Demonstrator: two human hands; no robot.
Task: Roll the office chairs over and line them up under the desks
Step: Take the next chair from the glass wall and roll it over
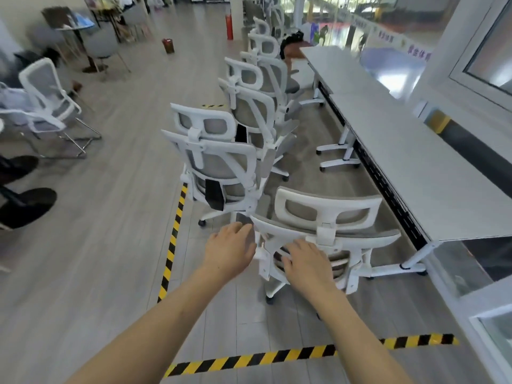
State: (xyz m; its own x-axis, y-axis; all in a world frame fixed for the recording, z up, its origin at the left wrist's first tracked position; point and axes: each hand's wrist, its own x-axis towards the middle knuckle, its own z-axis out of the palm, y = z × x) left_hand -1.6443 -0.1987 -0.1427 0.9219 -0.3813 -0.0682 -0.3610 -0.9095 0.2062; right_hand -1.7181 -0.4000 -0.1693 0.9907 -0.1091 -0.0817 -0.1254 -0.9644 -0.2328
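The nearest white office chair (pixel 329 214), with grey mesh back and headrest, stands just in front of me, facing the long grey desk (pixel 421 167) on the right. My left hand (pixel 230 249) rests on the chair's left armrest, fingers slightly bent over it. My right hand (pixel 306 263) lies on the white frame at the back of the chair, fingers spread and curled over the frame. A second white chair (pixel 213 164) stands just ahead to the left, and several more (pixel 255 106) form a row beyond it, all a little way out from the desks.
Yellow-black floor tape (pixel 174 239) marks a zone around the chairs and runs across in front of me (pixel 277 356). Desk legs on castors (pixel 340 155) stick out toward the chairs. A white sled-base chair (pixel 50 98) and black stools (pixel 25 206) are on the left. A glass partition is on the right.
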